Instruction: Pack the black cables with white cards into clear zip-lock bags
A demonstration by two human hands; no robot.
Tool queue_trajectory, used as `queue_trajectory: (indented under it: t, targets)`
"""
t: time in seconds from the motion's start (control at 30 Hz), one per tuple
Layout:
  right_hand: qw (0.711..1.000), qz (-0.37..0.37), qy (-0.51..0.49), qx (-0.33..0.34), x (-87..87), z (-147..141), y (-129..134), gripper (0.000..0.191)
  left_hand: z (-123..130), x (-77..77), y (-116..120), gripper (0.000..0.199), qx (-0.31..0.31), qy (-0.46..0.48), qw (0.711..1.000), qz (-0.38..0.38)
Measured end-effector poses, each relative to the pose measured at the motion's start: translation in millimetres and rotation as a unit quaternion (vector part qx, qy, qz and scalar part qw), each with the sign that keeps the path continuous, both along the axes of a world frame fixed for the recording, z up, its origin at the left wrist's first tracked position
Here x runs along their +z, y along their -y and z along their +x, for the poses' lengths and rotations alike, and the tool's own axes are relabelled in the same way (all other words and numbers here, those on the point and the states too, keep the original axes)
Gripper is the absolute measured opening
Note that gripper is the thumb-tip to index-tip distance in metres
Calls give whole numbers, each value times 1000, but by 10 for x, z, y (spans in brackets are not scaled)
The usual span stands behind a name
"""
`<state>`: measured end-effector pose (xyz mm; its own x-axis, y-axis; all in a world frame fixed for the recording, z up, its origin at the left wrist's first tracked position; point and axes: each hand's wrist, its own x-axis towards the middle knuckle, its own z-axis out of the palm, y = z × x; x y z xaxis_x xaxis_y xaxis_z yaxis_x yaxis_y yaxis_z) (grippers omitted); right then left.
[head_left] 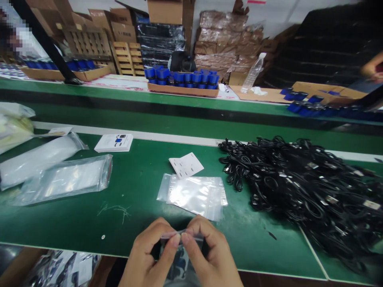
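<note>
At the near edge of the green table, my left hand [155,249] and my right hand [206,249] pinch the top edge of a clear plastic zip bag [181,265]. Both thumbs press side by side at the middle of that edge. Something dark shows through the bag, but I cannot make out its kind. Just beyond my fingers lie several flat clear zip bags [194,195] in a loose stack. A folded printed leaflet [187,165] rests against their far side.
A large heap of black cables [287,179] covers the right side. To the left lie packs of plastic bags [68,177] and a stack of printed booklets [115,142]. Across the table stand a tray of blue items [182,79] and a plastic bottle [253,73]. An open box [74,267] sits below left.
</note>
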<state>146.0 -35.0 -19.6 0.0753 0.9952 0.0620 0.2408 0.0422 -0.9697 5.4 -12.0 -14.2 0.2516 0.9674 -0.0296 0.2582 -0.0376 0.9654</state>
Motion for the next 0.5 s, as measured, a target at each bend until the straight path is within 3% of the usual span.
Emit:
queue_trajectory:
  t: [0.1, 0.3, 0.5]
  targets:
    - [1000, 10, -7, 0, 17, 6, -19, 21, -37, -2, -9, 23, 11, 5, 1000, 8]
    - [998, -63, -18, 15, 86, 143, -87, 27, -117, -26, -52, 22, 9, 0, 1000, -11]
    - [998, 15, 61, 11, 30, 28, -46, 23, -100, -71, 14, 28, 59, 29, 996, -64]
